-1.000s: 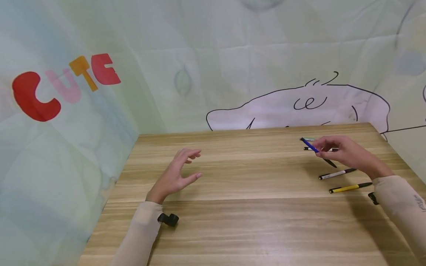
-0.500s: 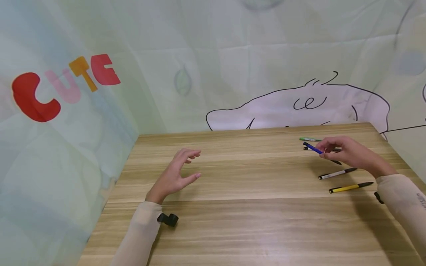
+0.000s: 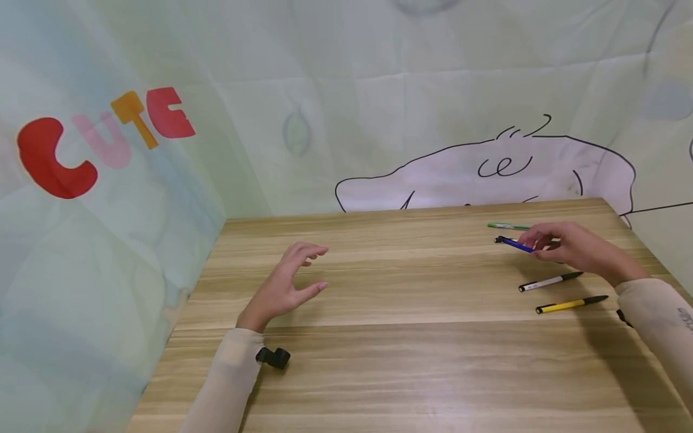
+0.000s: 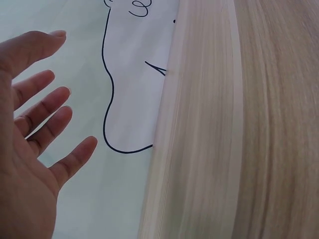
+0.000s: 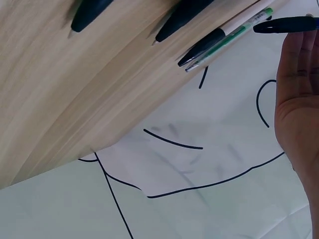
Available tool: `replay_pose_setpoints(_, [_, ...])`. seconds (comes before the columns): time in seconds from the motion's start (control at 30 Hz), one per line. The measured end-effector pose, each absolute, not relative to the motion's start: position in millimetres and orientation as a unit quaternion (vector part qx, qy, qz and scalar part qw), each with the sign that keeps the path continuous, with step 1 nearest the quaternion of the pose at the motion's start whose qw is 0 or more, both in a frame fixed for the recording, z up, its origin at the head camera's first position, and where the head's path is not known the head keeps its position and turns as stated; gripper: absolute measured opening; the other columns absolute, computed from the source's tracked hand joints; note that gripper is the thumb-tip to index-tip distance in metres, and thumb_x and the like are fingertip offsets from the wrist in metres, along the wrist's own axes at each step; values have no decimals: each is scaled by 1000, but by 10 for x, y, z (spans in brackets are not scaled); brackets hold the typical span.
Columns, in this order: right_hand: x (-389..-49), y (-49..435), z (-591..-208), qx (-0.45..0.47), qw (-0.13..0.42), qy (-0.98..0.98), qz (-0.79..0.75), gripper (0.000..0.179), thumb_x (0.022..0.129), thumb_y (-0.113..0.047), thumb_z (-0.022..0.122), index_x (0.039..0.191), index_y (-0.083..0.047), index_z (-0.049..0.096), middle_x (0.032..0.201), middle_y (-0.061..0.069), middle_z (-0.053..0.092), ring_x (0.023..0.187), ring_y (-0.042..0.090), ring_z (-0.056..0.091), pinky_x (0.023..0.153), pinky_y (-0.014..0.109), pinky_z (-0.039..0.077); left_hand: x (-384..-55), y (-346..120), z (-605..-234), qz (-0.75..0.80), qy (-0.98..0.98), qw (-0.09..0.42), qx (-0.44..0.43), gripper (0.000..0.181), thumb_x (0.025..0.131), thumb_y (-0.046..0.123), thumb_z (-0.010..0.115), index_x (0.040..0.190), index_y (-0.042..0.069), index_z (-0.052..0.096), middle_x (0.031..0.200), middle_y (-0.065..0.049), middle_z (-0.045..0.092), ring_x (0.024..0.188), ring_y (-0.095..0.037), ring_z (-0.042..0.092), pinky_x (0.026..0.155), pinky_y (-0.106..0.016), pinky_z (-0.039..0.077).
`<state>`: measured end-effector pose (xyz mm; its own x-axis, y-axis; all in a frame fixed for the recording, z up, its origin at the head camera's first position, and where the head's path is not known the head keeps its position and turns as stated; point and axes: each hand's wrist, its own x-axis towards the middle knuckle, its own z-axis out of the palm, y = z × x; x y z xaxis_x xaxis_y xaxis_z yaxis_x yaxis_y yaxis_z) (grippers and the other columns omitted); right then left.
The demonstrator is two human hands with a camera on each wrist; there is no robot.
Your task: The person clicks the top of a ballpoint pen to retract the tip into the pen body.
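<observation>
My right hand [image 3: 568,248] pinches a blue pen [image 3: 514,244] with a black grip between thumb and fingers, at the right of the table. The pen slants over a white and black pen [image 3: 498,240], mostly covered by it and the hand. Just behind lies a green pen [image 3: 506,226], its right end hidden by the fingers. In the right wrist view, the black end of the held pen [image 5: 284,25] sticks out past the fingers. My left hand [image 3: 287,282] hovers over the left of the table, fingers apart and relaxed, holding nothing.
Nearer on the right side lie a white pen [image 3: 549,281] with black ends and a yellow pen [image 3: 571,305]. The wooden table [image 3: 390,361] meets a printed cloth backdrop [image 3: 346,120] at its back and left edges.
My right hand has moved slightly right with the blue pen, which has come to lie flatter in view. More of the green pen shows. The left hand stays put.
</observation>
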<state>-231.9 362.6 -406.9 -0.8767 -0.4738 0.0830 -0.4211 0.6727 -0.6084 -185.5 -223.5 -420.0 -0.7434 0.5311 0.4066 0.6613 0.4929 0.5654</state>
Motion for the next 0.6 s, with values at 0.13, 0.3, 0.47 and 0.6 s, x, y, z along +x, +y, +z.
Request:
replay_pose_setpoints(0.13, [-2334,3647,-4113,-266,33,907,-326,35,85,9,74,114,-10,73,95,6,72,84,6,61,71,17,51,-1858,-2230,-4207,-366,-857,94,-351,65,89,14,79,147,12,50,140,-5,51,121,-23,51,100,-48,51])
replay_pose_setpoints(0.3, [-2350,3674,-4147,-271,32,908,-319,35,84,11,74,112,-11,74,98,5,74,88,3,63,73,16,52,-1862,-2226,-4211,-368,-855,97,-352,62,89,15,79,145,13,53,139,-5,51,127,-24,48,99,-50,51])
replay_pose_setpoints(0.47, [-2371,3709,-4156,-258,46,914,-309,34,85,9,74,112,-12,75,102,2,74,91,3,63,74,18,53,-1859,-2230,-4210,-364,-858,94,-351,59,89,16,80,142,13,55,139,-4,51,129,-22,47,99,-49,52])
replay_pose_setpoints(0.6, [-2385,3730,-4165,-242,65,919,-305,33,87,8,74,113,-13,75,104,1,74,91,3,62,75,19,53,-1855,-2230,-4210,-362,-860,89,-349,56,89,17,79,140,13,57,138,-3,51,129,-21,46,100,-49,52])
